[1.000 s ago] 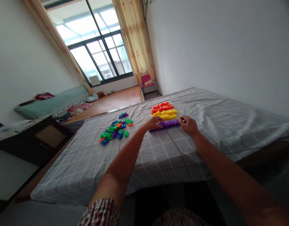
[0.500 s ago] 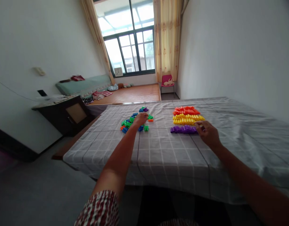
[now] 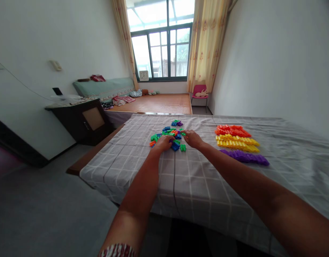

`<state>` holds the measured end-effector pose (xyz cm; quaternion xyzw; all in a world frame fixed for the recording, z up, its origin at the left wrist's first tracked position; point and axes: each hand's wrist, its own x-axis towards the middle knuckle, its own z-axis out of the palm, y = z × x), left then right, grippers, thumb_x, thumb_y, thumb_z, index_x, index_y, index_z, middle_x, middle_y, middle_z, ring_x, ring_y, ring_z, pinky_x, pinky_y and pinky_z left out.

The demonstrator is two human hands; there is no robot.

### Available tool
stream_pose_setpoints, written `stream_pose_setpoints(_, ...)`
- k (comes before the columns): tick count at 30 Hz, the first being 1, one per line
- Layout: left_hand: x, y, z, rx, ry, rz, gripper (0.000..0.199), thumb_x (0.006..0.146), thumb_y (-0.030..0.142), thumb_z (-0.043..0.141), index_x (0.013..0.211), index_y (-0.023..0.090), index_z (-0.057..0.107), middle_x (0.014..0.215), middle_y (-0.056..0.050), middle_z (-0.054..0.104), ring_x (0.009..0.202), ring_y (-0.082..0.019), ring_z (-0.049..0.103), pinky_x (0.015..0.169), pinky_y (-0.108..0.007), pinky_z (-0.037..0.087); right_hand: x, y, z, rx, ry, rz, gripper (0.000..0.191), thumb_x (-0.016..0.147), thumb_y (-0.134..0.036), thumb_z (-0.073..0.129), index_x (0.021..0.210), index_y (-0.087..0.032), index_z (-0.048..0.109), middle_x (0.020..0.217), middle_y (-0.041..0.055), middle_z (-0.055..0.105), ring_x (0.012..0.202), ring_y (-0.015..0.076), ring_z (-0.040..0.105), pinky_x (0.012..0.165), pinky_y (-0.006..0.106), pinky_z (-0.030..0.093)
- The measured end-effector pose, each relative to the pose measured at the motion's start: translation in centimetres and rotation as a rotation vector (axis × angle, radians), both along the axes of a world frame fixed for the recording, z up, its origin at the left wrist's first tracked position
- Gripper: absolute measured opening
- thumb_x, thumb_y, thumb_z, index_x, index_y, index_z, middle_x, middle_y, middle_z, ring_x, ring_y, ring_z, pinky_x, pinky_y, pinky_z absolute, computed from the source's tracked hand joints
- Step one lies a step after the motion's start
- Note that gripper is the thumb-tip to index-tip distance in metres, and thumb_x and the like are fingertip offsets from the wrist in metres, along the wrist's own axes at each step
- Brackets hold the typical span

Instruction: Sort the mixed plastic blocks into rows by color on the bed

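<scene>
1. The grey checked cloth [image 3: 132, 157] stretches between pile and rows and down to its near edge, giving the arms sideways room.
2. On the right lie red-orange [image 3: 231, 130], yellow [image 3: 238, 143] and purple [image 3: 246, 157] rows of ridged plastic pieces, now untouched.
3. The mixed-colour pile of small plastic pieces [image 3: 168, 134] sits left; work centres there.
4. The right hand [image 3: 192, 138] has just left the purple row, joining the left hand [image 3: 164, 142] at the pile; both curl, grasp unclear.
</scene>
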<state>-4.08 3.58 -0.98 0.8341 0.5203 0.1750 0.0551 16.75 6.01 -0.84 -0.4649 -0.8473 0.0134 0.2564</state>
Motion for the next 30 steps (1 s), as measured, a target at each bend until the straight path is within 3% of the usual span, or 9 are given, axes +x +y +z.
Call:
stream_pose_setpoints(4,-0.2,0.3,-0.2,0.107,-0.198,0.079,0.043,0.077,0.006,0.052,0.112,0.023,0.069,0.113,-0.007,0.066,0.105,-0.024,0.062,0.096,-0.035,0.048,-2.9,4.3,-0.3,-0.122,0.014,-0.069,0.04,0.084,-0.007,0.053,0.121,-0.016,0.064,0.127,0.0137,0.064,0.116,0.0262,0.058,0.104,0.037,0.039)
stream_pose_setpoints(7,-0.2,0.5,-0.1,0.211,-0.331,0.138,0.038,0.079,0.006,0.05,0.109,0.022,0.068,0.111,-0.007,0.063,0.107,-0.021,0.06,0.098,-0.033,0.047,-3.8,6.1,-0.6,-0.177,0.032,-0.085,0.037,0.078,-0.006,0.06,0.112,-0.017,0.069,0.117,0.0125,0.07,0.111,0.0281,0.061,0.1,0.039,0.043)
stream_pose_setpoints(11,-0.1,0.6,0.2,0.257,-0.459,0.184,0.026,0.083,0.012,0.054,0.105,0.018,0.066,0.104,-0.008,0.062,0.101,-0.019,0.06,0.096,-0.03,0.047,-3.9,6.7,-0.8,-0.251,0.094,-0.091,0.024,0.07,-0.009,0.068,0.091,-0.019,0.074,0.097,0.0083,0.074,0.1,0.027,0.066,0.091,0.036,0.049)
stream_pose_setpoints(15,0.0,0.7,0.2,0.22,-0.528,0.22,0.021,0.081,0.018,0.061,0.102,0.019,0.066,0.1,-0.005,0.064,0.094,-0.017,0.062,0.093,-0.03,0.048,-2.7,6.0,-0.5,-0.329,0.207,-0.104,0.023,0.069,-0.013,0.069,0.091,-0.019,0.073,0.086,0.0039,0.074,0.083,0.0213,0.069,0.077,0.032,0.054)
stream_pose_setpoints(22,0.4,0.7,0.1,0.212,-0.562,0.203,0.028,0.084,0.018,0.058,0.111,0.019,0.065,0.099,-0.005,0.065,0.091,-0.016,0.063,0.091,-0.031,0.05,2.5,2.1,0.9,-0.676,0.806,0.06,0.034,0.067,-0.032,0.076,0.095,-0.016,0.066,0.092,0.0086,0.073,0.079,0.0184,0.068,0.066,0.028,0.052)
stream_pose_setpoints(26,1.1,0.1,0.0,0.215,-0.521,0.109,0.029,0.083,0.016,0.056,0.11,0.019,0.066,0.105,-0.006,0.063,0.09,-0.016,0.063,0.088,-0.03,0.052,7.6,-1.4,2.0,-0.553,0.865,0.021,0.042,0.067,-0.039,0.076,0.101,-0.018,0.066,0.103,0.0091,0.073,0.088,0.0188,0.066,0.068,0.027,0.051)
stream_pose_setpoints(30,1.7,-0.2,0.2,0.229,-0.515,0.113,0.02,0.083,0.025,0.061,0.101,0.021,0.067,0.1,-0.005,0.064,0.087,-0.016,0.063,0.085,-0.03,0.053,15.7,-5.0,2.8,-0.363,0.895,-0.081,0.044,0.07,-0.045,0.073,0.104,-0.017,0.067,0.104,0.0103,0.072,0.088,0.019,0.065,0.072,0.03,0.053)
